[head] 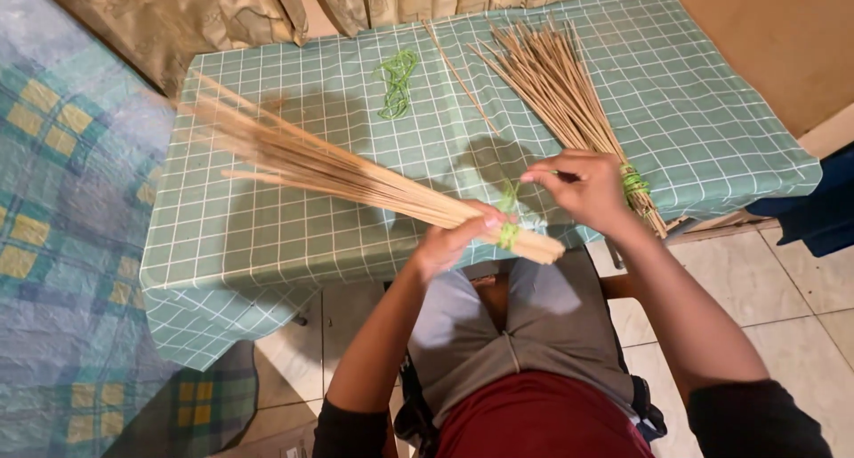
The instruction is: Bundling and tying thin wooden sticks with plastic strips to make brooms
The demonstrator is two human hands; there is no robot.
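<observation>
My left hand (454, 237) grips a bundle of thin pale sticks (338, 172) near its bound end, holding it above the table's front edge with the loose tips fanning out to the far left. A green string (508, 234) wraps the bundle beside my fingers. My right hand (583, 187) pinches the free end of that string just above the bundle. A second stick bundle (556, 84), tied with green string (634, 184), lies on the table behind my right hand.
The table wears a green checked cloth (267, 236). A loose coil of green string (396, 83) lies at the back middle, and a single stick (458, 71) beside it. Curtains hang behind; a patterned blue bedspread (62, 200) is at left, tiled floor at right.
</observation>
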